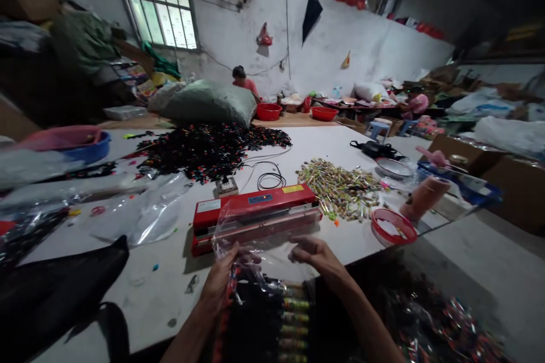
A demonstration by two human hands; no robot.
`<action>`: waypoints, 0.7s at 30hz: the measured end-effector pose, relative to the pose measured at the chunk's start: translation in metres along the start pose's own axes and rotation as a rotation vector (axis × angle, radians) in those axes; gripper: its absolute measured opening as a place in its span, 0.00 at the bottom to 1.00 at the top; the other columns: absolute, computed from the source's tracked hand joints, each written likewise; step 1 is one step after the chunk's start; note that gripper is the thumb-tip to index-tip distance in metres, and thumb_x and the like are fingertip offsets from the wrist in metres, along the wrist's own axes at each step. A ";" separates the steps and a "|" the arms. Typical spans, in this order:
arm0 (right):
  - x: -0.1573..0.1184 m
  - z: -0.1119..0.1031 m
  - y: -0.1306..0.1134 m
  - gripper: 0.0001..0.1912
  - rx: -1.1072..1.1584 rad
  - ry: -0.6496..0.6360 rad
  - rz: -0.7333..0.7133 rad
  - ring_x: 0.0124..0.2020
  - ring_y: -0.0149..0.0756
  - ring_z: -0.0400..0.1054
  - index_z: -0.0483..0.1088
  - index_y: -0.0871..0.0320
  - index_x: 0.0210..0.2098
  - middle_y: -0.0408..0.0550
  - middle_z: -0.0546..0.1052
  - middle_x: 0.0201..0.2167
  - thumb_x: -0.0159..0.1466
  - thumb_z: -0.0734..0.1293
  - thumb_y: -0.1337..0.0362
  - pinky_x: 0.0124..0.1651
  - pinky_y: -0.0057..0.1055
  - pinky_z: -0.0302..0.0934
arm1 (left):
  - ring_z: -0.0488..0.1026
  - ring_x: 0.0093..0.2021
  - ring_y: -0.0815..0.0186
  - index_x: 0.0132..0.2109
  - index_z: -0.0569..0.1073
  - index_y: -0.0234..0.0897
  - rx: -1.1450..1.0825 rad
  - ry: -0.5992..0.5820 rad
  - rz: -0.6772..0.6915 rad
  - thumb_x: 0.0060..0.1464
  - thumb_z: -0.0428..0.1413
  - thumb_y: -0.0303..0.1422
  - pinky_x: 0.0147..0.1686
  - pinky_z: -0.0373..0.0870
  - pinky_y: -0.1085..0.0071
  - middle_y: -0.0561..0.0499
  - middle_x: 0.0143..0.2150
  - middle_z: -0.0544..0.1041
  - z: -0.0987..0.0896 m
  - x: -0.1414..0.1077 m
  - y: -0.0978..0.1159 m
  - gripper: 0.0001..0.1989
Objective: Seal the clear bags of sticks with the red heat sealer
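Note:
My left hand (pixel 227 272) is closed on the left edge of a clear plastic bag (pixel 272 252). My right hand (pixel 317 258) has its fingers curled in at the bag's right upper edge, pinching the film. Inside the bag's lower part lie black pieces with a red-orange strip at the left and a column of yellow-green wrapped tubes (pixel 294 317) at the right; the black ones are too dark to make out. Just beyond my hands stands a red bag sealer (pixel 258 207), and the bag's loose upper film reaches over its front.
Behind the sealer are a heap of small black pieces (pixel 204 150) and a pile of wrapped tubes (pixel 340 184). A red basket (pixel 394 238) stands at the table's right edge. Clear bags (pixel 149 210) and black cloth (pixel 76 289) lie left. Two people sit farther back.

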State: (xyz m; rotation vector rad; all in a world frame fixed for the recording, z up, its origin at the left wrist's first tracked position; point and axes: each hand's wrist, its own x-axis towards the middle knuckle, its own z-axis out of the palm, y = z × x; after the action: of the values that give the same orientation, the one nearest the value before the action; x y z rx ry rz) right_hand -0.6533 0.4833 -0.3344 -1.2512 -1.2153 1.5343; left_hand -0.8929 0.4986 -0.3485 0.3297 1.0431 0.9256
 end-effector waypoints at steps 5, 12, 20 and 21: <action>0.067 0.017 0.004 0.20 0.059 0.261 -0.139 0.19 0.27 0.57 0.65 0.60 0.21 0.42 0.66 0.16 0.54 0.64 0.48 0.22 0.25 0.50 | 0.75 0.29 0.64 0.39 0.72 0.34 -0.159 0.114 0.151 0.49 0.57 0.35 0.28 0.72 0.71 0.49 0.30 0.78 -0.007 0.032 -0.010 0.12; 0.100 -0.006 0.058 0.19 0.059 0.434 0.071 0.15 0.26 0.52 0.63 0.59 0.18 0.38 0.62 0.13 0.43 0.70 0.49 0.19 0.25 0.45 | 0.71 0.29 0.69 0.33 0.71 0.36 0.208 0.354 0.435 0.33 0.60 0.29 0.30 0.66 0.75 0.55 0.28 0.75 -0.032 0.048 -0.011 0.14; 0.107 -0.001 0.058 0.21 -0.048 0.403 0.228 0.12 0.23 0.47 0.62 0.59 0.14 0.37 0.58 0.08 0.43 0.69 0.48 0.16 0.24 0.39 | 0.58 0.18 0.73 0.18 0.66 0.34 0.553 0.158 0.217 0.38 0.60 0.48 0.21 0.54 0.75 0.56 0.15 0.63 -0.034 0.051 0.015 0.21; 0.107 0.000 0.058 0.21 -0.049 0.408 0.238 0.11 0.24 0.47 0.61 0.58 0.13 0.37 0.58 0.08 0.43 0.69 0.48 0.16 0.25 0.39 | 0.58 0.17 0.73 0.17 0.66 0.34 0.518 0.176 0.160 0.37 0.59 0.52 0.20 0.53 0.75 0.55 0.14 0.62 -0.034 0.053 0.011 0.25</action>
State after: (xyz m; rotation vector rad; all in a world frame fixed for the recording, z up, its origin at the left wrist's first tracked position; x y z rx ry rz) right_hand -0.6751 0.5731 -0.4142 -1.6913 -0.8664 1.3263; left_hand -0.9170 0.5410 -0.3900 0.7816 1.4333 0.8258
